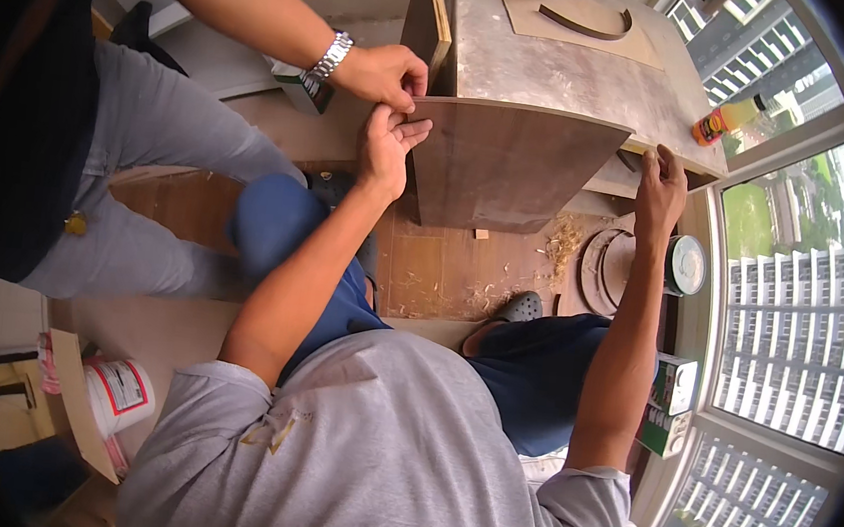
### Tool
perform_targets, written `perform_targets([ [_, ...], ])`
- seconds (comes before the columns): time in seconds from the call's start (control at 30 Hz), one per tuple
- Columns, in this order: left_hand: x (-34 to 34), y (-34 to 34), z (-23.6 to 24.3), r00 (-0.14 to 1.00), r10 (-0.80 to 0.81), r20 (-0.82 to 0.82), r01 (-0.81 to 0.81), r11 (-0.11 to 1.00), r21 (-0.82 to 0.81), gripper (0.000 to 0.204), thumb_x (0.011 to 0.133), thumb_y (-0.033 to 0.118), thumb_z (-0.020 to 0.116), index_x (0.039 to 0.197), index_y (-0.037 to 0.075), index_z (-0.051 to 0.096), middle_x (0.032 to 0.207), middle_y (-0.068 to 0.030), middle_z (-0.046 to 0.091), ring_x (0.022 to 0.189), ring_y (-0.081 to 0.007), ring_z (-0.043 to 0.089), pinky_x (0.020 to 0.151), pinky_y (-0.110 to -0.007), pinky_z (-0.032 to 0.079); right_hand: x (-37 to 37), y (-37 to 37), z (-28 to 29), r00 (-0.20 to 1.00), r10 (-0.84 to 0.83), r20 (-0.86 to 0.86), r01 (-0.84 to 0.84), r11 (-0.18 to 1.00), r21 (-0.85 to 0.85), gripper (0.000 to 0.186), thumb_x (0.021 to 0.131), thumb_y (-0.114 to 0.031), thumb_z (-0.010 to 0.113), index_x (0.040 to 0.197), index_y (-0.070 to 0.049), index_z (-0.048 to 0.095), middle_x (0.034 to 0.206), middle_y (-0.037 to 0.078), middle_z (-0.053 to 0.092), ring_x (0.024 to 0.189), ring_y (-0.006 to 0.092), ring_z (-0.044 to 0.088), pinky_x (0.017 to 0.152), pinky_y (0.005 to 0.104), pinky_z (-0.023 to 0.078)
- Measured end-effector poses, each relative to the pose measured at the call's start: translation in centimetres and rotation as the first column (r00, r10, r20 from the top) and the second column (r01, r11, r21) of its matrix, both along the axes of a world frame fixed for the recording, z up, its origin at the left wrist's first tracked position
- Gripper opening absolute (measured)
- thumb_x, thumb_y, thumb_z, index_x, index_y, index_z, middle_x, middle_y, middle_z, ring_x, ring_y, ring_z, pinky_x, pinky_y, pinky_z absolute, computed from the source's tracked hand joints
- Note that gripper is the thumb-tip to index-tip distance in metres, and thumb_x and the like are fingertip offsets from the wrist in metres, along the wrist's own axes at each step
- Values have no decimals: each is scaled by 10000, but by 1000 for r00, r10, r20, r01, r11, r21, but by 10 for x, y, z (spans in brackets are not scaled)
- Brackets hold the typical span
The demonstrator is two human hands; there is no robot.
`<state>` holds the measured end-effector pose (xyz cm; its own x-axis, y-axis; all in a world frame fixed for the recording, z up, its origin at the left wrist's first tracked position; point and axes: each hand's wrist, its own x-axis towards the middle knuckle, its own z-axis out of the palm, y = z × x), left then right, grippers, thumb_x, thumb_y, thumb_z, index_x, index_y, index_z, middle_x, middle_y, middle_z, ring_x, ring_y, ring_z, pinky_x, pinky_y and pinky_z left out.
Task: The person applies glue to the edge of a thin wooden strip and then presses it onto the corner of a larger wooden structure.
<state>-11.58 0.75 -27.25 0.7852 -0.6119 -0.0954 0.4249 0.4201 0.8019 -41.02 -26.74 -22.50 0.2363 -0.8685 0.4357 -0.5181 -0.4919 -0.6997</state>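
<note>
A brown wooden panel (pixel 511 166) stands upright against the near side of a worn, dusty cabinet (pixel 520 66). My left hand (pixel 386 155) is at the panel's left edge, palm turned up, fingers apart and touching its upper corner. Just above, a co-worker's hand (pixel 386 75) with a metal watch pinches the same corner. My right hand (pixel 661 189) is raised past the panel's right corner, beside the cabinet's pale wooden edge (pixel 643 145). Its fingers are bent and pressed together; whatever may be between them is too small to make out.
Curved dark edging strips (pixel 588 27) and a brown sheet lie on the cabinet top, near a bottle (pixel 728 120) with an orange label. Wood shavings (pixel 565 238) litter the floor. A round can (pixel 685 264) stands by the windows. The co-worker's legs (pixel 143 129) are at left, above a white bucket (pixel 118 393).
</note>
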Motion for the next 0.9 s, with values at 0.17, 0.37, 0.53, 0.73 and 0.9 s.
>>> perform_targets([
  [0.17,-2,2,-25,993,-16,118,20,999,-34,282,1055,180,571,1268,13,649,1141,-67,716,1032,-233,729,955,-405,578,3,-2,-15,998,67,8,-67,996,51,462,1020,-343,696,1332,-3,709,1263,263,716,1169,371,702,1011,434,537],
  [0.37,-5,-8,-24,950,29,310,-96,975,201,146,1006,163,759,1088,56,701,922,40,676,760,-56,643,767,-260,568,18,19,-14,998,39,-48,-25,966,258,515,1021,-376,692,1341,27,692,1227,274,746,1145,382,731,1003,441,545],
  [0.53,-3,-7,-26,959,45,280,-94,982,165,186,1003,162,768,1130,38,712,934,37,680,777,-51,638,755,-253,564,24,21,-21,992,72,-99,-46,968,245,532,1020,-389,688,1347,31,686,1202,275,755,1137,386,736,1001,437,545],
  [0.73,-3,-8,-27,954,50,297,-95,986,139,232,996,164,785,1165,20,716,956,30,687,796,-47,633,739,-237,574,32,19,-36,993,74,-97,-44,961,273,534,1019,-388,691,1336,42,682,1202,286,750,1133,393,736,1002,439,544],
  [0.9,-3,-11,-29,951,77,299,-121,984,131,219,998,166,783,1140,14,713,963,28,687,797,-46,634,719,-233,576,34,15,-44,990,86,-116,-48,953,298,513,1024,-365,692,1333,45,668,1249,283,732,1174,413,710,1014,443,533],
])
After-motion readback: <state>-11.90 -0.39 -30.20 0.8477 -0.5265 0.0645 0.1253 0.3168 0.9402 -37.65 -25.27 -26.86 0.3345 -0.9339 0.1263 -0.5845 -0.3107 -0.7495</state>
